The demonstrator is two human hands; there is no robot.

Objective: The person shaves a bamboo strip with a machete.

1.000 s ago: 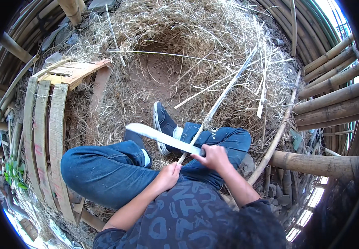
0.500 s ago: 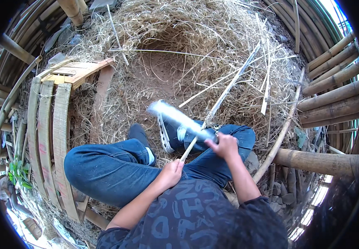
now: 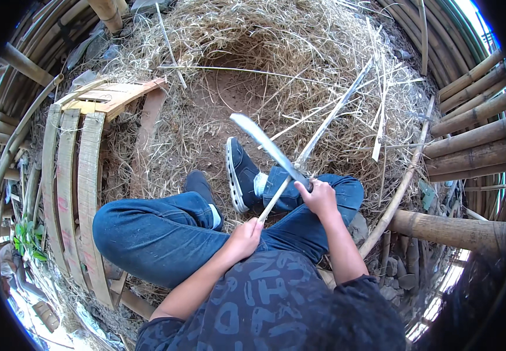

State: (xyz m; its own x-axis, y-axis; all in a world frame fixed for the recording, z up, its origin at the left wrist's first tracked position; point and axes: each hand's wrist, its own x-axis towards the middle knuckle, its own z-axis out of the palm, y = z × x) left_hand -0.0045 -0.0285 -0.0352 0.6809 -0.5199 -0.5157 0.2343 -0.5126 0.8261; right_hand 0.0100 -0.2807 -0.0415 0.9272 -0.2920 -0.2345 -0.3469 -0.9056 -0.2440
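Observation:
My left hand (image 3: 245, 238) is closed round the near end of a long, pale bamboo strip (image 3: 330, 120). The strip slants away over my right leg to the upper right, above the straw. My right hand (image 3: 318, 198) grips the handle of a machete (image 3: 263, 140), whose broad grey blade points up and to the left. Near my right hand, the blade crosses the strip; I cannot tell whether its edge is cutting in. The machete's handle is mostly hidden in my fingers.
Straw (image 3: 317, 52) and loose strips cover the ground ahead, around bare soil (image 3: 224, 96). A wooden slatted crate (image 3: 89, 158) stands at my left. Bamboo rails (image 3: 475, 134) and a thick bamboo pole (image 3: 452, 229) are on the right. My shoes (image 3: 238, 175) are close before me.
The machete blade, blurred by motion before, is now sharp, and its tip has moved right and farther away. My left hand still holds the strip in nearly the same place.

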